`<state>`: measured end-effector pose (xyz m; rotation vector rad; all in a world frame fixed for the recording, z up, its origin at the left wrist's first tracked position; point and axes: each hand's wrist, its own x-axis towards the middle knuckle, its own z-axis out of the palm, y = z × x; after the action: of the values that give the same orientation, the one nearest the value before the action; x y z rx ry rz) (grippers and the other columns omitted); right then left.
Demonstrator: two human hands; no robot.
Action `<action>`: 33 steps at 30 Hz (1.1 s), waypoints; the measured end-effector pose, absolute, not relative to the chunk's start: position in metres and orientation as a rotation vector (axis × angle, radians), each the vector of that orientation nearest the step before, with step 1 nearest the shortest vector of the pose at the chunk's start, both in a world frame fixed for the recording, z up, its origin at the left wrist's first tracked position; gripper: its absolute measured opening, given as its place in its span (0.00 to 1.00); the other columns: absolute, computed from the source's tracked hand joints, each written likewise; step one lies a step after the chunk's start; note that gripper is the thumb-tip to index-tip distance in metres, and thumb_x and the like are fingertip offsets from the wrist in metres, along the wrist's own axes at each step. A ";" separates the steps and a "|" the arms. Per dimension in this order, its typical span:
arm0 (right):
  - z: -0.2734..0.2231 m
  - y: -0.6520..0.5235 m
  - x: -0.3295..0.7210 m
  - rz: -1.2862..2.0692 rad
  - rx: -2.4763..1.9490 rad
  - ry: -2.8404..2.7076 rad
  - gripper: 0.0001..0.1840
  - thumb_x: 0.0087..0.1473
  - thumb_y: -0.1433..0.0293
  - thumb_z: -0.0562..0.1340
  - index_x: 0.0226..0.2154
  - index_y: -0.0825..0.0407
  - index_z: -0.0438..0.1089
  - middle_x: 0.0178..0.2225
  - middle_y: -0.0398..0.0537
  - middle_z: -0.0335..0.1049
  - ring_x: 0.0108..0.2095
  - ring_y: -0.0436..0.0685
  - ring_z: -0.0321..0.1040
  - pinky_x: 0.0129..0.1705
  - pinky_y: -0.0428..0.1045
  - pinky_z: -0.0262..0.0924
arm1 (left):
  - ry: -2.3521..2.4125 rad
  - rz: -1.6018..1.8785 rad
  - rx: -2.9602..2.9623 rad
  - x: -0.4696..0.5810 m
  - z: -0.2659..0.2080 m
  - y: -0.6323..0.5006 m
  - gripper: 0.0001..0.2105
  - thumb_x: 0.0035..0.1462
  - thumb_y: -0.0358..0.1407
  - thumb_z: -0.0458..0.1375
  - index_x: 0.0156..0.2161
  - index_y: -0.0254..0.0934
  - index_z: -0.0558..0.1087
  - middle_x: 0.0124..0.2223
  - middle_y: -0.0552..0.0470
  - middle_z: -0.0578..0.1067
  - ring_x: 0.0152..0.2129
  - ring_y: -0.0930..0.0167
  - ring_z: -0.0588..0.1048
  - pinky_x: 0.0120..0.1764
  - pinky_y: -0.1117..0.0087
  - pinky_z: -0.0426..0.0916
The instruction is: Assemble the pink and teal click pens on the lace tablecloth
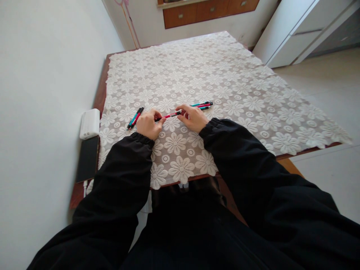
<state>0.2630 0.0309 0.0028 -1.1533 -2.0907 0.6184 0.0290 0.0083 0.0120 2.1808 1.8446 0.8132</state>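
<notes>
A pink pen [170,115] with black ends lies crosswise between my two hands, just over the lace tablecloth [180,144]. My left hand [149,123] pinches its left end between thumb and fingers. At the other end, the fingers of my right hand [193,117] close round the black tip. Just left of my left hand rest a teal pen [133,119] and a pink pen [137,117], side by side and slanted. Beyond my right hand lie several more teal and pink pens [204,105] with black ends, partly hidden by that hand.
A white power adapter or power bank [90,123] and a black phone [87,159] sit along the table's left edge by the wall, with a white cable [85,187] below. Wooden drawers [212,10] are at the far wall, and a white cabinet [292,33] stands at the right.
</notes>
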 end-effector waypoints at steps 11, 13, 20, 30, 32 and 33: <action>0.002 0.033 0.263 0.590 -1.157 -2.129 0.15 0.61 0.66 0.62 0.49 0.51 0.75 0.37 0.47 0.77 0.31 0.54 0.67 0.38 0.50 0.58 | 1.822 0.830 2.167 0.030 0.012 0.008 0.07 0.58 0.39 0.66 0.40 0.42 0.77 0.37 0.49 0.84 0.36 0.61 0.80 0.40 0.59 0.72; 0.002 0.033 0.264 0.579 -1.158 -2.141 0.15 0.61 0.66 0.61 0.49 0.51 0.75 0.37 0.47 0.78 0.32 0.54 0.67 0.38 0.50 0.58 | 1.825 0.840 2.174 0.030 0.011 0.008 0.07 0.58 0.39 0.66 0.41 0.43 0.77 0.37 0.49 0.84 0.35 0.61 0.80 0.40 0.59 0.72; 0.002 0.033 0.264 0.566 -1.185 -2.179 0.18 0.62 0.66 0.62 0.53 0.52 0.75 0.38 0.47 0.79 0.33 0.55 0.68 0.39 0.50 0.57 | 1.842 0.806 2.194 0.030 0.011 0.007 0.06 0.60 0.39 0.65 0.42 0.43 0.79 0.38 0.49 0.84 0.37 0.60 0.80 0.42 0.59 0.72; 0.005 0.031 0.263 0.545 -1.254 -2.232 0.14 0.63 0.66 0.63 0.50 0.50 0.78 0.32 0.44 0.78 0.31 0.54 0.68 0.37 0.50 0.55 | 1.856 0.760 2.197 0.028 0.011 0.008 0.07 0.62 0.37 0.61 0.43 0.42 0.80 0.44 0.48 0.84 0.41 0.59 0.79 0.45 0.59 0.71; 0.004 0.031 0.263 0.547 -1.245 -2.247 0.13 0.63 0.66 0.63 0.48 0.49 0.78 0.32 0.44 0.78 0.31 0.54 0.68 0.37 0.50 0.55 | 1.854 0.757 2.232 0.027 0.010 0.009 0.07 0.62 0.37 0.61 0.42 0.42 0.79 0.45 0.47 0.83 0.44 0.58 0.79 0.47 0.58 0.71; 0.004 0.031 0.263 0.547 -1.242 -2.254 0.12 0.63 0.66 0.64 0.47 0.49 0.78 0.32 0.44 0.78 0.31 0.54 0.68 0.37 0.50 0.55 | 1.855 0.757 2.249 0.026 0.009 0.010 0.07 0.61 0.37 0.61 0.42 0.42 0.79 0.45 0.47 0.83 0.45 0.57 0.79 0.48 0.58 0.71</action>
<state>0.2631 0.0309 0.0041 -1.2417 -2.2541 0.5471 0.0264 0.0095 0.0089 2.2487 1.8550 0.7572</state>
